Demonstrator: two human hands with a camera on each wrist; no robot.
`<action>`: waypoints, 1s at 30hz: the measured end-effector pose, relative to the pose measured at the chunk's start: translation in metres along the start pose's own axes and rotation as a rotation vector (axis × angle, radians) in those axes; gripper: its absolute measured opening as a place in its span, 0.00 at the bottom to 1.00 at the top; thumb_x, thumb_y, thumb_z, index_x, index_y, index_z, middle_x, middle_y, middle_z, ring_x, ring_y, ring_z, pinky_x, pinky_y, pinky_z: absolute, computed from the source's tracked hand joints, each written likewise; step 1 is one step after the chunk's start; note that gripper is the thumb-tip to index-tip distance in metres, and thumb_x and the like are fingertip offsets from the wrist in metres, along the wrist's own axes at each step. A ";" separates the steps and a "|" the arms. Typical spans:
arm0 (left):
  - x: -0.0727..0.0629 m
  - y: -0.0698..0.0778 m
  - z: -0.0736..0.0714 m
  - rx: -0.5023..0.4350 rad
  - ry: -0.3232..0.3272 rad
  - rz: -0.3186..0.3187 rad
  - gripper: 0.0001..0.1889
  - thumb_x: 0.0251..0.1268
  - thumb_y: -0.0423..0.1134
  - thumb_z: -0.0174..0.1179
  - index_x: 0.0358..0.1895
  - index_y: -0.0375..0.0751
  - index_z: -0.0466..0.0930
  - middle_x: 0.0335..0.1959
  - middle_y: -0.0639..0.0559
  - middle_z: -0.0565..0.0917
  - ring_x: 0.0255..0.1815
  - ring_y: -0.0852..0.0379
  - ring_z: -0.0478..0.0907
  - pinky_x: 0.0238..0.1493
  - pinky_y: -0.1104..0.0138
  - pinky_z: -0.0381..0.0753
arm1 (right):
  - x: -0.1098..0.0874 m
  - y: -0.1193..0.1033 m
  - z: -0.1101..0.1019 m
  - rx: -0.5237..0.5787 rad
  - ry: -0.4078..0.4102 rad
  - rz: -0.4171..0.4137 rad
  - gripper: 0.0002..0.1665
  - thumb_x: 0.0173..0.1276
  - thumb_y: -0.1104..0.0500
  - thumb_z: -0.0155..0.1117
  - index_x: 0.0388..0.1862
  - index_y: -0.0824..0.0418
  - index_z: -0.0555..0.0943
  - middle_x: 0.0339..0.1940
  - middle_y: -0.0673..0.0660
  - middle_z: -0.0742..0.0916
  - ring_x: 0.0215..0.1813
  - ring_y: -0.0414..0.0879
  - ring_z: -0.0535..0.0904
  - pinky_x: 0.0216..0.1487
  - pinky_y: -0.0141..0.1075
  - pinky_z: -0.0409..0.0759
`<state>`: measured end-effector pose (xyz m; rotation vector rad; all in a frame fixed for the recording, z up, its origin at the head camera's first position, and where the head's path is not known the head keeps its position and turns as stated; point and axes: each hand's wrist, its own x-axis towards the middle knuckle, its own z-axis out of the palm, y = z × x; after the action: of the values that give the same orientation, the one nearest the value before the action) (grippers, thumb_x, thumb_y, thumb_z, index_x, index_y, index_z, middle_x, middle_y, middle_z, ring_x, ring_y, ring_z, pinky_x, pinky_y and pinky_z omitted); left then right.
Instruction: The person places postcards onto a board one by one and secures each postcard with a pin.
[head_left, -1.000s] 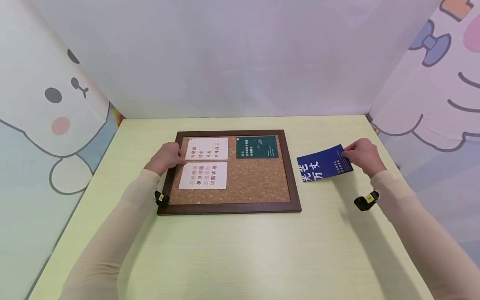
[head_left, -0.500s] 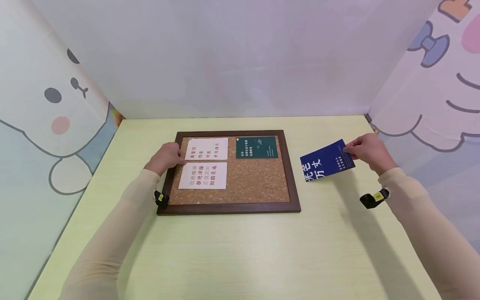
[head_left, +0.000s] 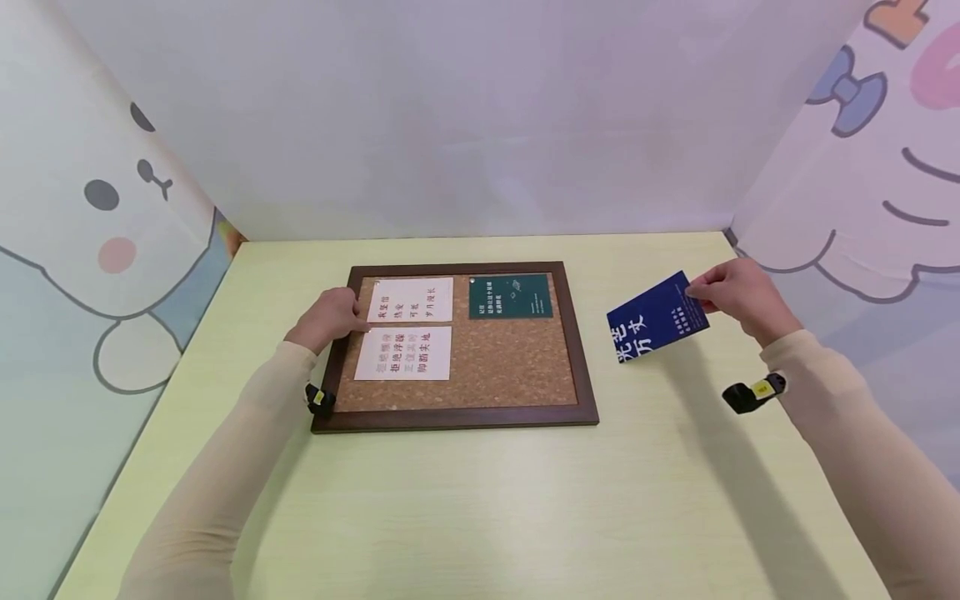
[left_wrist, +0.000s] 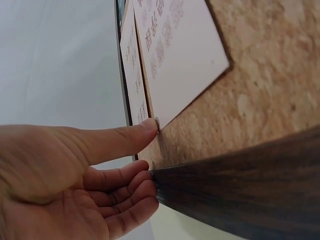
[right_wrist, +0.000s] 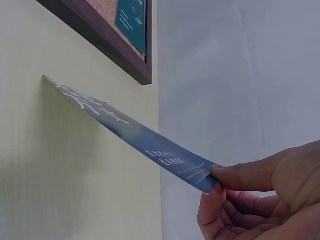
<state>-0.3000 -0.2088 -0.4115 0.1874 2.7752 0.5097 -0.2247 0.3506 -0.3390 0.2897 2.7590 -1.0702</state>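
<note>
A cork board (head_left: 517, 367) with a dark wooden frame lies on the table. Two white cards (head_left: 402, 353) are on its left side, a green card (head_left: 510, 297) at its upper right. My left hand (head_left: 327, 319) holds the board's left edge. In the left wrist view its thumb (left_wrist: 142, 134) presses at a small pin (left_wrist: 157, 123) on a white card's corner, and the other fingers curl against the frame's outer side. To the right of the board my right hand (head_left: 742, 297) pinches a blue postcard (head_left: 657, 318) by one corner, tilted above the table.
The board stands on a pale wooden table (head_left: 480, 508). A plain white backdrop (head_left: 465, 125) rises behind the table, and cartoon-printed sheets (head_left: 97, 250) flank it on both sides.
My right hand has shifted to the right and slightly away, carrying the blue postcard with it. The left hand keeps its place on the board. The head view has shifted slightly.
</note>
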 end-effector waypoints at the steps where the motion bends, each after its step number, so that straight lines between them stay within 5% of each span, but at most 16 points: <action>1: 0.000 0.000 0.000 0.002 0.001 0.000 0.15 0.62 0.37 0.66 0.29 0.35 0.68 0.23 0.49 0.64 0.22 0.55 0.63 0.25 0.65 0.63 | -0.001 -0.001 -0.001 0.005 0.000 -0.001 0.19 0.69 0.59 0.62 0.46 0.77 0.78 0.25 0.47 0.85 0.30 0.38 0.80 0.33 0.25 0.76; 10: -0.003 0.000 0.001 0.000 0.009 -0.012 0.14 0.62 0.37 0.65 0.30 0.35 0.69 0.24 0.48 0.66 0.23 0.55 0.64 0.24 0.65 0.63 | -0.005 -0.009 -0.005 0.015 0.025 -0.006 0.19 0.69 0.59 0.62 0.47 0.77 0.78 0.25 0.47 0.84 0.30 0.38 0.79 0.32 0.25 0.76; 17: -0.006 -0.002 0.000 -0.013 -0.010 -0.024 0.21 0.64 0.39 0.63 0.17 0.42 0.63 0.15 0.55 0.58 0.17 0.59 0.57 0.20 0.67 0.59 | -0.007 -0.016 -0.005 0.015 0.035 -0.009 0.19 0.69 0.59 0.62 0.47 0.76 0.78 0.27 0.48 0.85 0.30 0.39 0.80 0.32 0.25 0.76; 30: -0.015 -0.004 -0.007 -0.001 -0.003 -0.037 0.16 0.63 0.44 0.65 0.30 0.33 0.75 0.22 0.49 0.70 0.24 0.55 0.66 0.24 0.66 0.65 | -0.009 -0.031 0.003 0.039 0.060 -0.029 0.18 0.68 0.60 0.63 0.46 0.76 0.80 0.27 0.50 0.86 0.29 0.40 0.81 0.32 0.25 0.78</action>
<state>-0.2879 -0.2172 -0.4027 0.1357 2.7701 0.5004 -0.2228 0.3250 -0.3194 0.2921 2.8057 -1.1412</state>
